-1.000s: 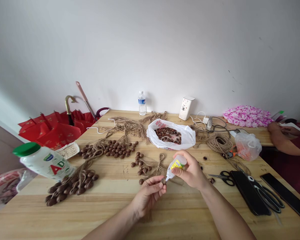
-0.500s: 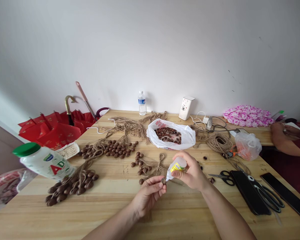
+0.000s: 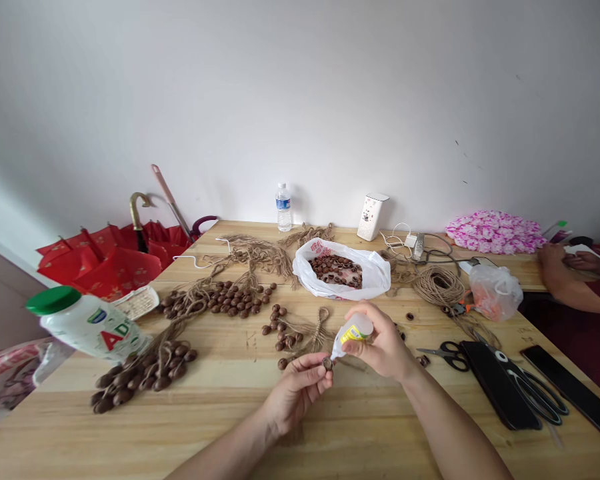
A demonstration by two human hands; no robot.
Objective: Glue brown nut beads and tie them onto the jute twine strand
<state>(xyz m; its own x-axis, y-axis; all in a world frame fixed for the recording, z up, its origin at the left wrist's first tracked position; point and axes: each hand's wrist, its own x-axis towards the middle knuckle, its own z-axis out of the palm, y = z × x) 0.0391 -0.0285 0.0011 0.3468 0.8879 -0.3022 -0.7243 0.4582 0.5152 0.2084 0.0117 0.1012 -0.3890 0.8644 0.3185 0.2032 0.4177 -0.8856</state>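
Between the fingertips of my left hand (image 3: 303, 387) is a small brown nutshell (image 3: 328, 363), its hollow side facing up toward me. My right hand (image 3: 383, 343) is closed round a white glue bottle (image 3: 355, 330) with a yellow label. The bottle is tilted, and its nozzle points down at the shell's rim; whether the tip touches is too small to tell. Just beyond my hands lies a bunch of twine (image 3: 321, 327) with brown nuts (image 3: 280, 327) on its strands. A white plastic bag (image 3: 380, 280) behind it holds many shell pieces (image 3: 336, 270).
Twine bunches with nuts (image 3: 235, 298) spread over the left, beside a white jar (image 3: 90, 327) with a green lid. To the right lie a twine coil (image 3: 439, 285), small scissors (image 3: 453, 356), large scissors (image 3: 533, 387), a black pouch (image 3: 497, 383) and a phone (image 3: 575, 390). Another person's hand (image 3: 555, 260) is far right.
My hands, the shell and the glue bottle stay almost exactly in place. At the far right, the other person's hands have shifted slightly.
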